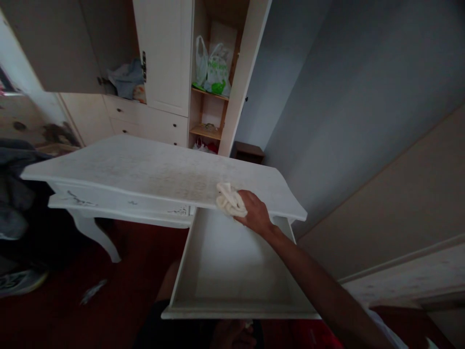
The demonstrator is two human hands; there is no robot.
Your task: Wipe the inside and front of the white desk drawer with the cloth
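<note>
Right, I'm looking down over a white dressing table (145, 167), its curved top mottled and dusty-looking. The right hand (256, 213) is out in front of me at the front right edge of the top, arm stretched in from the lower right. Fingers are curled down over a cream cloth (230, 199), bunching it up and pressing it flat against the surface. The cloth sits on the top itself, just left of the knuckles and right above the gap where the drawer comes out.

The drawer (232, 261) stands pulled well out towards me, pale inside, its front rail (240, 314) low in my view. Just under that rail I make out a dim shape that may be the left hand (232, 335). It's too dark down there, and I can't tell whether it is spread or gripping anything.

Under the table I've got a dark red floor (127, 271), with one curved white table leg (96, 235) standing on it. A shoe (22, 282) lies at far left, below a heap of dark clothing (18, 194).

Behind the table there's a cream wardrobe (167, 58) with a door open. Plastic bags (214, 72) sit on its upper shelf, and grey folded fabric (125, 80) shows in the section to the left. A small dark brown stand (248, 151) sits against the grey wall (345, 97).
</note>
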